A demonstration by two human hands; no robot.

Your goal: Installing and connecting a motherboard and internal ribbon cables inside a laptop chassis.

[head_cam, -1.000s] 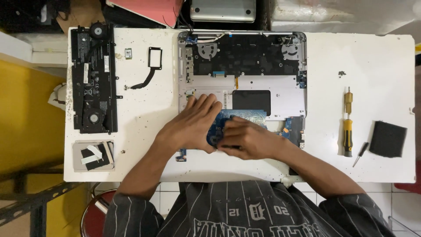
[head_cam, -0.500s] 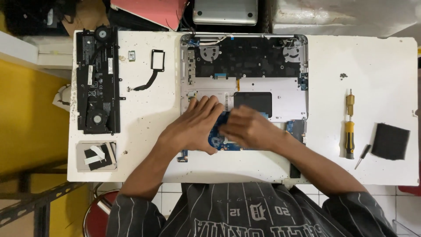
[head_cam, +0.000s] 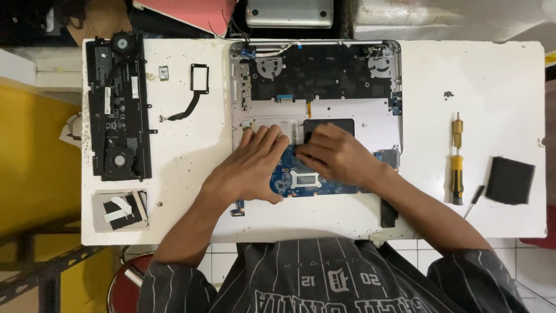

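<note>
Risk of flexing or cracking blue circuit board (head_cam: 301, 182), lying low in open silver laptop shell (head_cam: 370, 116) on white desk (head_cam: 492, 75). Left hand (head_cam: 252, 168) spread flat, palm down on board's left part, fingers extended, clasping nothing. Right hand (head_cam: 336, 153) curled, fingertips pressing at board's upper edge beside black touchpad patch (head_cam: 341, 123); pinching something or not, cannot tell. Uneven pressure could snap connectors or tear thin ribbon cables. Yellow screwdriver (head_cam: 457, 177) well apart, right.
</note>
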